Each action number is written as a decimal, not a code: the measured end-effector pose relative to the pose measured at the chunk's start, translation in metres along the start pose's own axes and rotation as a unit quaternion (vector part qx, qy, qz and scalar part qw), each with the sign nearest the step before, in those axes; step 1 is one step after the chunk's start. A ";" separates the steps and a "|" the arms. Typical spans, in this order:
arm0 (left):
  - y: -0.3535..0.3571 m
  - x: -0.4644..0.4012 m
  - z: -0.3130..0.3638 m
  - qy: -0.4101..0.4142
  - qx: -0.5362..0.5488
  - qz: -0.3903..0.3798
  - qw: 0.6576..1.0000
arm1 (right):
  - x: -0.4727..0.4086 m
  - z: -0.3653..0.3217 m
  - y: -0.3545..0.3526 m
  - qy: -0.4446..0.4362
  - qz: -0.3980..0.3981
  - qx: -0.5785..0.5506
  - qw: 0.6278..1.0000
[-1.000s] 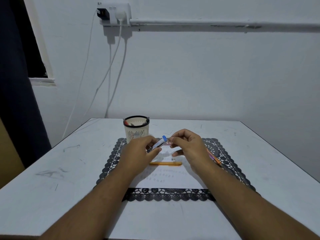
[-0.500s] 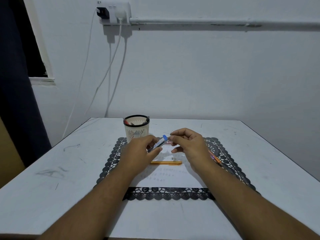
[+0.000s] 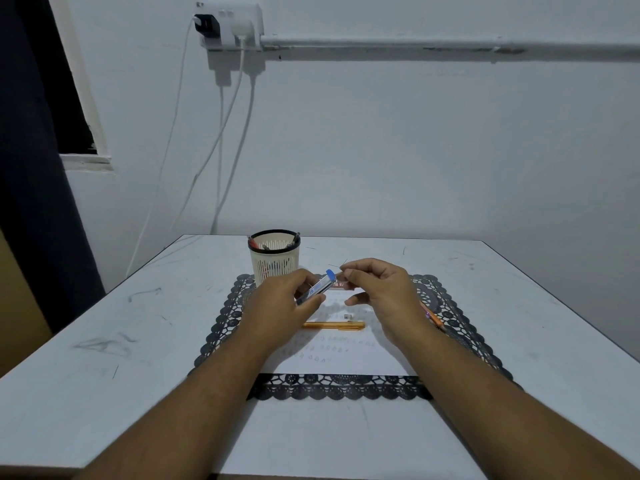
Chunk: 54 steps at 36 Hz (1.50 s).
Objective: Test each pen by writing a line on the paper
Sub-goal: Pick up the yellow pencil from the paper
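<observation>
White paper, one sheet, flat on one black lace placemat on the scuffed pale worktop; faint rows of writing on it. One orange pen lying crosswise on the sheet; a second orange pen on the mat, half hidden behind the right hand. One slotted cream pen cup with a black rim behind, holding a few pens, count unclear. Left hand with fingers curled round one clear slim tube with a blue cap, tilted. Right fingers pinched together just beside the cap; what they hold too thin to tell. Three cables hanging from one wall socket.
</observation>
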State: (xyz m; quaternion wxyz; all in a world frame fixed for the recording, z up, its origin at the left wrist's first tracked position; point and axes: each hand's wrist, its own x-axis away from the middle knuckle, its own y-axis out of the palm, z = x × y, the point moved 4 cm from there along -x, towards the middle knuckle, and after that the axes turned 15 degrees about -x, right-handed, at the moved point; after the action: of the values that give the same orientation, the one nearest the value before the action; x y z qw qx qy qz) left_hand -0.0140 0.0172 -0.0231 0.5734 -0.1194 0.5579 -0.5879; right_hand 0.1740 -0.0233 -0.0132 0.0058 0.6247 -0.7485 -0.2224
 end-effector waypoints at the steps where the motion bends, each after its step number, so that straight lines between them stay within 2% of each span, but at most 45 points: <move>1: 0.000 0.000 0.000 0.000 0.001 0.001 1.000 | 0.000 0.000 0.000 0.000 0.000 -0.002 1.000; 17: -0.002 0.001 0.001 0.002 0.001 0.006 1.000 | 0.000 0.001 0.000 0.011 0.003 -0.010 1.000; 37: -0.003 0.007 0.013 0.009 -0.026 0.009 1.000 | 0.004 -0.003 0.004 -0.020 -0.017 -0.039 0.999; 40: -0.004 0.008 0.017 -0.009 -0.026 0.026 0.999 | 0.003 -0.006 0.003 -0.037 -0.002 -0.055 0.998; 45: -0.005 0.010 0.019 -0.059 -0.010 0.077 0.995 | 0.001 -0.018 -0.005 -0.066 0.053 -0.159 0.984; 54: -0.006 0.012 0.020 -0.103 0.039 0.084 0.990 | -0.005 -0.017 -0.017 -0.025 0.111 -0.212 0.971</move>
State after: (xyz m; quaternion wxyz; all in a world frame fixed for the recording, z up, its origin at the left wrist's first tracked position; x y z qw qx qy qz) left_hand -0.0052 -0.0042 -0.0171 0.6792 -0.1097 0.4804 -0.5439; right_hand 0.1958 -0.0261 -0.0023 0.1440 0.5163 -0.7488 -0.3897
